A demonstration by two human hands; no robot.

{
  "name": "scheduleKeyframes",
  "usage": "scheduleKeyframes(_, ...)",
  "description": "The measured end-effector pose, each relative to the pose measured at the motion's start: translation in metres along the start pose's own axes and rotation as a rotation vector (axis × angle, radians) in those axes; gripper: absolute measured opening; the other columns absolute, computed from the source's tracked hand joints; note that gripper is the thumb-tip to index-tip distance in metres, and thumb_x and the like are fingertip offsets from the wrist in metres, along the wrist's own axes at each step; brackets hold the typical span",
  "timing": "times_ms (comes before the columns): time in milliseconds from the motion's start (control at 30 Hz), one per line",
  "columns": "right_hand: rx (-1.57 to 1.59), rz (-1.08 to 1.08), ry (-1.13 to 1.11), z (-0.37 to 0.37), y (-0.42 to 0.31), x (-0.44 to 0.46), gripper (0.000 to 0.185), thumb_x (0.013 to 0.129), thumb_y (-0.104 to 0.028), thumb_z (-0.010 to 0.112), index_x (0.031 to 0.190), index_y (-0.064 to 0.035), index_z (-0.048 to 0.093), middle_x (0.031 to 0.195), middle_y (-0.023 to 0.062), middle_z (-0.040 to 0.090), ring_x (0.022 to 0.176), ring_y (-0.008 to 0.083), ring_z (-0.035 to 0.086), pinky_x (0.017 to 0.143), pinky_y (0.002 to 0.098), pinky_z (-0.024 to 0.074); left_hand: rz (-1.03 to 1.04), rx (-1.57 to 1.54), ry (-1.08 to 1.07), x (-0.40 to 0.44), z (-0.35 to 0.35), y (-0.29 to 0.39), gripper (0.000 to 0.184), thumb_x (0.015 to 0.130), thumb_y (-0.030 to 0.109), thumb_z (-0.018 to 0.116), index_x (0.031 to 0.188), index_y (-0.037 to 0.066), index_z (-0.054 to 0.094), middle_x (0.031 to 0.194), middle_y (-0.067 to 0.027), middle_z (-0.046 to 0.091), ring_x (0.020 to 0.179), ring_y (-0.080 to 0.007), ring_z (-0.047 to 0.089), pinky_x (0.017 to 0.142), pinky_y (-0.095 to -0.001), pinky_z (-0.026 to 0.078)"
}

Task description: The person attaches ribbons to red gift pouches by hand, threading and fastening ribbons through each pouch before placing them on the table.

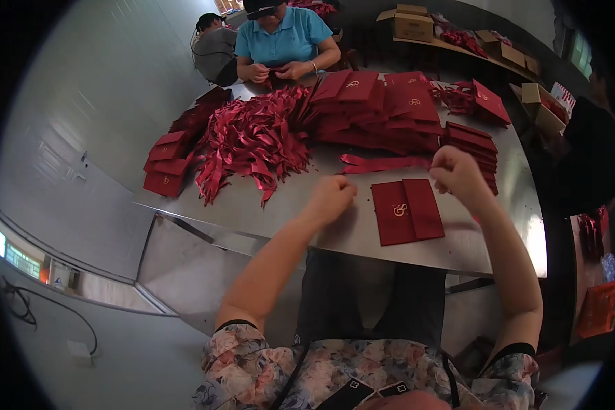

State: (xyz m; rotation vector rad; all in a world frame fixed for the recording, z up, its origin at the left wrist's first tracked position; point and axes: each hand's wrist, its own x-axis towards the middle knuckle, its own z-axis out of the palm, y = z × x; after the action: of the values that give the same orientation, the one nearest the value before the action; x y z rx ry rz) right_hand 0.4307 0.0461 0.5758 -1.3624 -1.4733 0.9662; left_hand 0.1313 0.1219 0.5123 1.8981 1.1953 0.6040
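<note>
A dark red, envelope-like folder (424,208) with a gold logo lies flat on the metal table (345,236) between my hands. Behind it a red satin ribbon (386,163) stretches sideways across the tabletop. My right hand (463,176) is raised at the ribbon's right end, fingertips pinched on it. Near the ribbon's left end is my left hand (330,199), its fingers curled closed; what they hold, if anything, is hidden. A large heap of red ribbons (253,140) lies beyond my left hand, and stacked red folders (376,109) stand beyond the single one.
Across the table a person in a blue shirt (283,41) handles a dark red piece. More red folders lie at the left edge (165,164) and right side (473,147). Cardboard boxes (413,26) stand on a back shelf. Another person in dark clothing (591,150) is at right.
</note>
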Motion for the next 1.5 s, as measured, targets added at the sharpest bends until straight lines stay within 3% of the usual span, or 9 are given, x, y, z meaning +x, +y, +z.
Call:
scheduleKeyframes(233,0.014,-0.005,0.035,0.073,0.063,0.013,0.009,0.089,-0.001,0.06,0.091,-0.0042,0.051,0.071,0.0036,0.06,0.057,0.0089,0.058,0.048,0.0241,0.046,-0.252,-0.12,-0.043,0.006,0.05,0.039,0.028,0.089,0.019,0.059,0.104,-0.003,0.068,0.085,-0.0084,0.067,0.072,-0.0165,0.064,0.061,-0.0289,0.05)
scheduleKeyframes(300,-0.131,-0.207,0.183,0.078,0.075,0.012,0.009,0.087,-0.001,0.061,0.091,-0.001,0.053,0.073,0.0096,0.062,0.059,0.0142,0.062,0.055,0.0293,0.0503,-0.214,-0.105,-0.005,0.013,0.054,0.034,0.027,0.088,0.018,0.06,0.103,-0.003,0.067,0.084,-0.0079,0.067,0.074,-0.016,0.064,0.063,-0.0289,0.05)
scheduleKeyframes(367,-0.091,-0.187,0.18,0.078,0.078,0.011,0.01,0.086,-0.001,0.062,0.091,-0.0009,0.053,0.073,0.0102,0.062,0.059,0.0151,0.062,0.056,0.0298,0.0499,-0.178,-0.096,0.02,0.017,0.058,0.027,0.025,0.088,0.017,0.062,0.103,-0.003,0.067,0.084,-0.0074,0.067,0.075,-0.0154,0.064,0.064,-0.0288,0.05)
scheduleKeyframes(633,0.001,-0.051,0.173,0.073,0.068,0.009,0.012,0.085,0.0,0.063,0.093,-0.0016,0.055,0.076,0.0109,0.065,0.069,0.0178,0.065,0.064,0.0309,0.0509,-0.404,-0.539,0.11,0.02,0.052,0.055,0.012,0.086,0.017,0.068,0.089,0.006,0.064,0.081,-0.0039,0.065,0.072,-0.0158,0.062,0.064,-0.0296,0.05)
scheduleKeyframes(867,0.078,-0.132,0.217,0.074,0.086,0.016,0.018,0.084,0.0,0.063,0.102,-0.0023,0.06,0.084,0.0102,0.067,0.076,0.0171,0.066,0.07,0.0296,0.052,-0.514,-0.558,-0.011,0.034,0.07,0.031,0.017,0.09,0.023,0.063,0.099,0.008,0.065,0.088,-0.0041,0.066,0.076,-0.0171,0.063,0.064,-0.0324,0.051)
scheduleKeyframes(1033,0.192,-0.162,0.204,0.074,0.09,0.016,0.017,0.084,0.0,0.063,0.101,-0.0012,0.061,0.088,0.0093,0.067,0.078,0.0163,0.065,0.072,0.0286,0.0517,-0.587,-0.849,0.017,0.044,0.067,0.042,0.017,0.093,0.025,0.06,0.102,0.012,0.065,0.094,-0.0051,0.067,0.081,-0.0187,0.063,0.071,-0.0338,0.051)
scheduleKeyframes(1233,0.309,-0.047,0.192,0.071,0.073,0.01,0.014,0.085,-0.002,0.063,0.099,-0.0004,0.061,0.084,0.0081,0.067,0.074,0.0129,0.064,0.068,0.0264,0.0516,-0.579,-0.99,-0.025,0.047,0.065,0.051,0.019,0.093,0.022,0.061,0.105,0.008,0.065,0.093,-0.0058,0.067,0.084,-0.0195,0.064,0.076,-0.0357,0.052)
scheduleKeyframes(1333,0.142,-0.182,0.301,0.068,0.073,0.013,0.012,0.088,-0.005,0.063,0.099,-0.0004,0.061,0.08,0.0074,0.066,0.07,0.0117,0.064,0.062,0.0253,0.0522,-0.508,-1.032,-0.031,0.047,0.063,0.056,0.02,0.093,0.02,0.062,0.106,0.006,0.066,0.098,-0.0073,0.069,0.09,-0.0212,0.065,0.085,-0.037,0.052)
scheduleKeyframes(1500,0.533,0.102,0.278,0.054,0.055,0.01,0.007,0.093,-0.01,0.062,0.098,-0.0041,0.06,0.085,0.0037,0.064,0.068,0.009,0.06,0.058,0.0228,0.0506,-0.438,-1.237,-0.17,0.049,0.062,0.057,0.019,0.093,0.017,0.064,0.107,0.004,0.067,0.105,-0.0084,0.069,0.097,-0.0212,0.065,0.091,-0.0377,0.052)
